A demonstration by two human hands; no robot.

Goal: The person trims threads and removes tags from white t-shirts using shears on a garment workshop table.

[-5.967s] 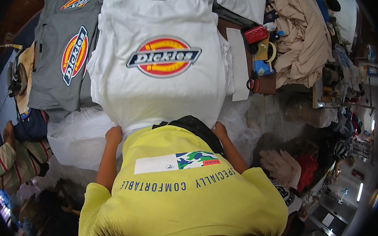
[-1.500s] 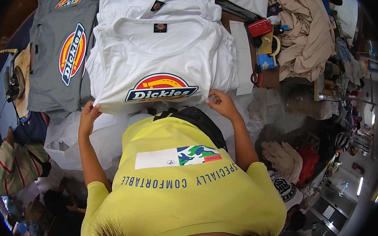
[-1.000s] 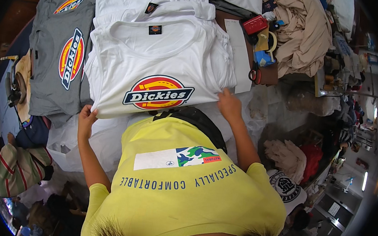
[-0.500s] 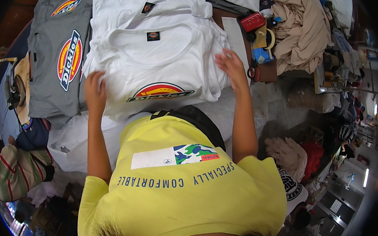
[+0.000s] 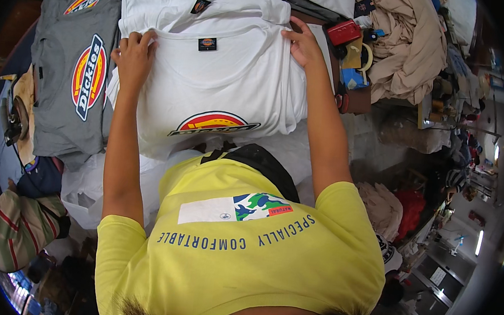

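A white tank top (image 5: 188, 102) is spread print-up over white garments (image 5: 152, 1), beside grey tops (image 5: 50, 88). Its shoulders are met by the left hand (image 5: 134, 59), fingers bent, whether pinching cannot be told, and the right hand (image 5: 305, 48), thumb and fingers parted; the neckline is seemingly kept flat thereby.

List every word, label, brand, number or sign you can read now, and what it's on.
Wording and brands withheld; where lettering stands:
White fabric tank top: red-yellow print, lettering partly folded away.
Black square neck label: too small to read.
Nearer grey fabric shirt: dark-blue band, white lettering, readable.
Yellow fabric T-shirt: inverted dark-blue lettering, readable; smaller on its red tab.
Rectangular white paper, far right: too small to read.
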